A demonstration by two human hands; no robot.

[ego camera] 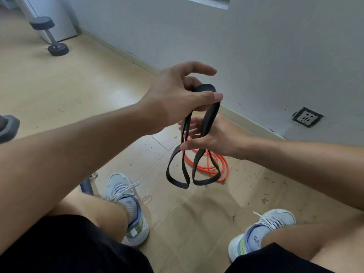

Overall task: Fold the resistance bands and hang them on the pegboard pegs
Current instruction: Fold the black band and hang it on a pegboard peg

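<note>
Though folded, black band (197, 134) in both hands

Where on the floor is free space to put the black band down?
Free: bare floor between the dumbbell and the left arm, and the patch between the two shoes. Crowded: by the wall, where the orange band lies coiled under both hands.

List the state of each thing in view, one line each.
black band: doubled over, held in the air, two loops hanging
left hand: grips the band's top fold
right hand: pinches the strands lower down
orange band: coiled on the floor
dumbbell: tilted, one end on the floor
</note>
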